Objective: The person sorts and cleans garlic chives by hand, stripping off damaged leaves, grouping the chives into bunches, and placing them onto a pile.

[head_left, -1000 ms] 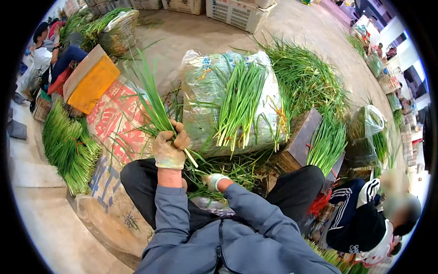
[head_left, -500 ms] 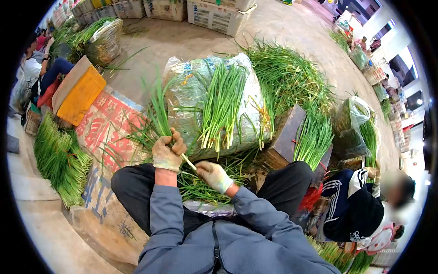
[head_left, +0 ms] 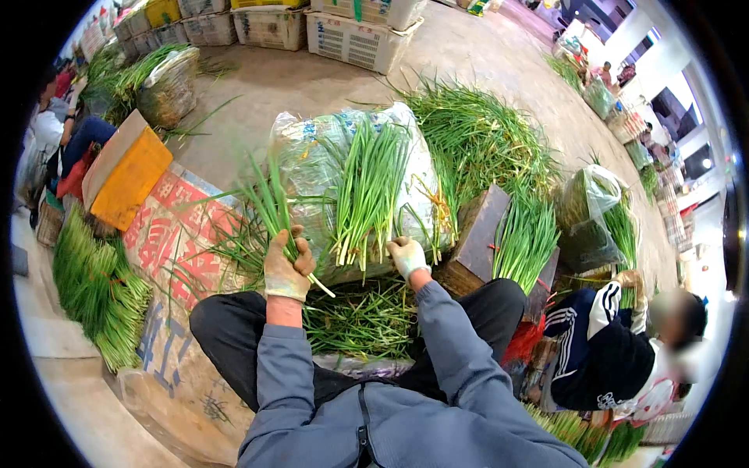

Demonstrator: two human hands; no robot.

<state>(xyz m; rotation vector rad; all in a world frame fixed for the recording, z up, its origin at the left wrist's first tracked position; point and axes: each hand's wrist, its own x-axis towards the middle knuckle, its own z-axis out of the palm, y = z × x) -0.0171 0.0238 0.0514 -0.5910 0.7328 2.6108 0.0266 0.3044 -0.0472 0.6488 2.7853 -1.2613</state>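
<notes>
My left hand (head_left: 287,269), in a stained pale glove with bare-looking fingertips, is closed around a small bunch of chives (head_left: 267,201). Their leaves point up and away, and a pale stem end sticks out below the hand toward the right. My right hand (head_left: 408,257), in a similar glove, has its fingers pinched at the lower end of a chive at the right edge of a pile of chives (head_left: 365,195). That pile lies stems toward me on a plastic-wrapped bundle (head_left: 308,168). Loose chive leaves (head_left: 359,316) cover the space between my knees.
A large heap of chives (head_left: 484,129) lies beyond the bundle. To the right, tied chives (head_left: 524,238) rest by a wooden box (head_left: 474,234). A person (head_left: 601,343) sits further right. At left are an orange-sided box (head_left: 133,183) and stacked chives (head_left: 97,288).
My right hand has left the stem in my left hand and moved up and right to the pile on the bundle. The left hand still holds its bunch. The view has shifted slightly.
</notes>
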